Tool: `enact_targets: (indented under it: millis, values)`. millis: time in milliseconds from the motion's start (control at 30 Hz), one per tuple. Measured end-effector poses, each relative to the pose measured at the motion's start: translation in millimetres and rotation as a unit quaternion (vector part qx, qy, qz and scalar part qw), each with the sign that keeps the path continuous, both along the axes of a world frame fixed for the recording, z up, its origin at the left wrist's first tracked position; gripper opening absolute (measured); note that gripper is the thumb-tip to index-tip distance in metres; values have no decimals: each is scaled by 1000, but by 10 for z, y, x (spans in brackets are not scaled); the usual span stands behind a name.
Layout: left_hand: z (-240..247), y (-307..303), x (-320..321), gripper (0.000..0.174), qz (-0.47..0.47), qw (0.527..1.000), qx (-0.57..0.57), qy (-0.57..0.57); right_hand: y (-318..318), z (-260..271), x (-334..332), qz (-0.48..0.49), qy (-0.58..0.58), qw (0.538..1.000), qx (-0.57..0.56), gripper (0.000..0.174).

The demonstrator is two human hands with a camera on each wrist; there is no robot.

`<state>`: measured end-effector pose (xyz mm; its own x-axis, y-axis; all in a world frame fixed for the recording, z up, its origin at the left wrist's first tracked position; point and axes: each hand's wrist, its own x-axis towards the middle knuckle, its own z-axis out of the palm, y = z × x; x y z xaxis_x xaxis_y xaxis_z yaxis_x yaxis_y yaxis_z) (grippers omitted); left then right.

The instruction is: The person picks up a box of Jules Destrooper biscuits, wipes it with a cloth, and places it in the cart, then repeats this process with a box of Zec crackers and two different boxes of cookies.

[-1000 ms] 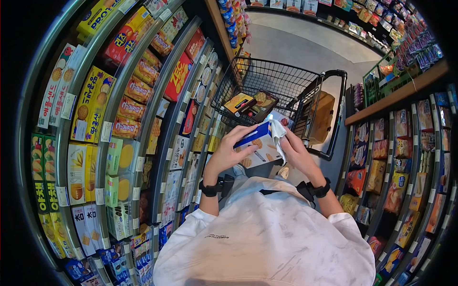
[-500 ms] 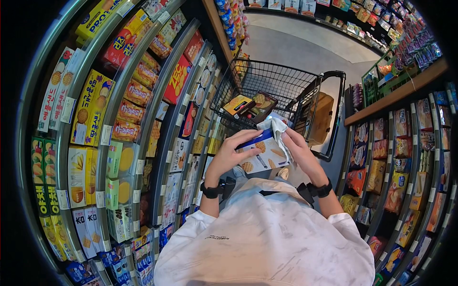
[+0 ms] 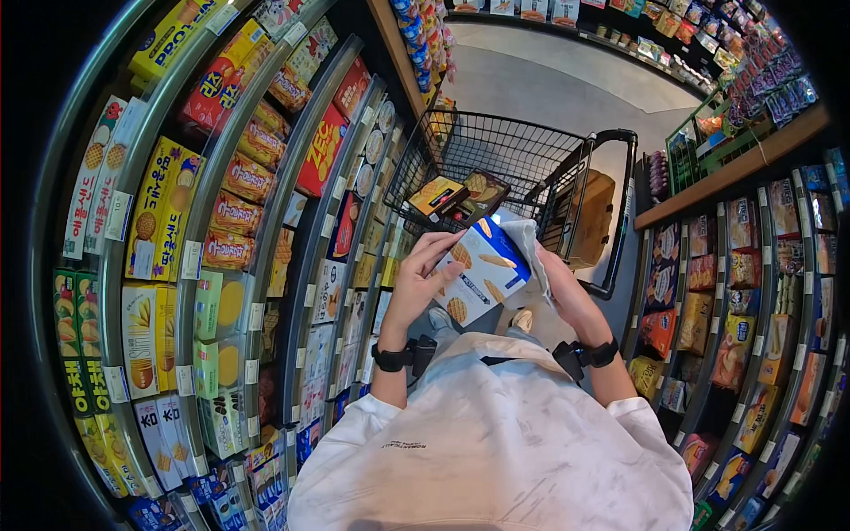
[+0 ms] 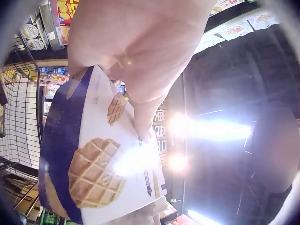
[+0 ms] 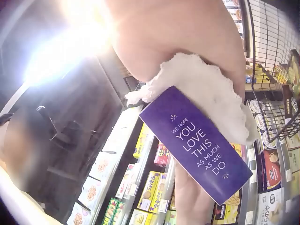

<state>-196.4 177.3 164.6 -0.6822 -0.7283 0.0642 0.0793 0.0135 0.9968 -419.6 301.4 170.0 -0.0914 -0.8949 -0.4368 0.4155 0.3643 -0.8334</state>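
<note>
My left hand (image 3: 423, 279) grips a white and blue biscuit box (image 3: 474, 274) at its left end, thumb across the printed face. Waffle biscuits show on that face in the left wrist view, where the left hand (image 4: 136, 51) comes down over the box (image 4: 108, 201). A white cloth (image 3: 537, 257) is in my right hand (image 3: 567, 288), lying along the right end of the box. In the right wrist view, the cloth (image 5: 206, 84) bunches under the right hand (image 5: 178, 33), beside the purple, lettered end of the box (image 5: 197, 145). The right fingertips are hidden behind cloth and box.
A black wire shopping cart (image 3: 505, 142) stands ahead, with a yellow-and-black box (image 3: 438, 195) and a dark box (image 3: 484, 193) in it. Shelves of boxed biscuits (image 3: 164, 203) rise close on the left. More packets (image 3: 695, 319) fill shelves on the right.
The box has turned in the hands, its blue edge now toward the upper right and more of its printed face showing. The right hand and cloth have shifted from its top edge to its right end.
</note>
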Motion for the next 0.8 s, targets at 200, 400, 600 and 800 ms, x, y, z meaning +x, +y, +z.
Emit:
enact_targets:
  millis: [200, 400, 600, 800]
  values:
    - [-28, 113, -115, 54, 64, 992, -36, -101, -65, 62, 116, -60, -41, 997, 21, 60]
    - [119, 132, -185, 82, 23, 958, -235, -164, -153, 2, 202, -85, -113, 988, 57, 56]
    - [56, 87, -142, 116, -9, 952, -252, -175, -215, -124, 179, -117, -154, 980, 54, 50]
    - [-20, 17, -22, 113, -27, 984, -148, -94, -293, -49, 337, -113, -142, 981, 63, 48]
